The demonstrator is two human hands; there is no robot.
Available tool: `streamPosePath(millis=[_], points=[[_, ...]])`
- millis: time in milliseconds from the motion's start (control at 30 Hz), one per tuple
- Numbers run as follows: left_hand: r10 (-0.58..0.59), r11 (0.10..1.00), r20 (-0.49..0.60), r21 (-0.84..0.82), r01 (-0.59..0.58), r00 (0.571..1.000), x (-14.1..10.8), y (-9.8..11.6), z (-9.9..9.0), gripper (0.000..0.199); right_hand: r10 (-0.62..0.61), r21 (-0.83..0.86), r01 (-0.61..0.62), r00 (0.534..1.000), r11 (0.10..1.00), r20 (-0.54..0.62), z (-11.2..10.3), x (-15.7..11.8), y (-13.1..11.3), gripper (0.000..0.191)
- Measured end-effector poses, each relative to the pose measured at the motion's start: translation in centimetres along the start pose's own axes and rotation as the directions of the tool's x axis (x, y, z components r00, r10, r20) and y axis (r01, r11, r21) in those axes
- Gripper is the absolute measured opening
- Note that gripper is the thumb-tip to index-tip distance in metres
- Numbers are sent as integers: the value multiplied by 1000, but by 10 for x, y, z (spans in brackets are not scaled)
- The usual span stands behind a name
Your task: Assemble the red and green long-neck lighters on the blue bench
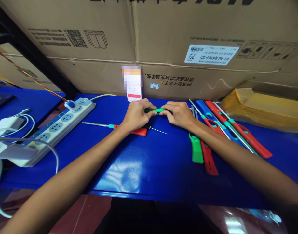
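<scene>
Head view: the left hand and right hand pinch a green plastic handle between them, just before a cardboard carton; the blue bench's front edge lies well below the wrists.

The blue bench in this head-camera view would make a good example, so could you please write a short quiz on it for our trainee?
1. What colour is the small piece held between the left hand and the right hand?
2. True or false: the red-handled tool has its metal shaft pointing toward the power strip.
3. What lies at the far right of the blue bench?
A. A phone
B. A yellow-wrapped package
C. A power strip

Key: 1. Green. 2. True. 3. B.
</scene>
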State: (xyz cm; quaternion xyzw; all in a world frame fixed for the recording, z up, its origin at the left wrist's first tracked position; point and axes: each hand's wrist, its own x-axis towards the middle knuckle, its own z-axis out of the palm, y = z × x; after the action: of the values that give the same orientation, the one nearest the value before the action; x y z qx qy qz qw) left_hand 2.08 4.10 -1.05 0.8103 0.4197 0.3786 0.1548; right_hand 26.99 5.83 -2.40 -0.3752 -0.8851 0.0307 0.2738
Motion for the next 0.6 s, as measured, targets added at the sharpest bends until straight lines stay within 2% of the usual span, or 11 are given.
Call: streamPosePath(millis=[100,200,300,433,600], points=[[11,1000,-7,12,-11,1000,0,-1,0,10,3,-26,-2,999,1000,32,-7,2,-3,25],[26,999,-8,39,-26,1000,0,-2,1,11,-19,-58,28,990,998,142,-18,6,-8,25],[60,996,-21,61,-59,998,-1,0,2,14,-26,-111,53,973,992,231,-25,9,-17,33],[96,994,-11,48,-96,995,0,1,3,12,27,-173,13,973,985,230,-21,8,-21,31],[166,984,109,50,-172,980,5,-14,-9,17,53,-148,-28,984,989,170,-13,5,-15,26]])
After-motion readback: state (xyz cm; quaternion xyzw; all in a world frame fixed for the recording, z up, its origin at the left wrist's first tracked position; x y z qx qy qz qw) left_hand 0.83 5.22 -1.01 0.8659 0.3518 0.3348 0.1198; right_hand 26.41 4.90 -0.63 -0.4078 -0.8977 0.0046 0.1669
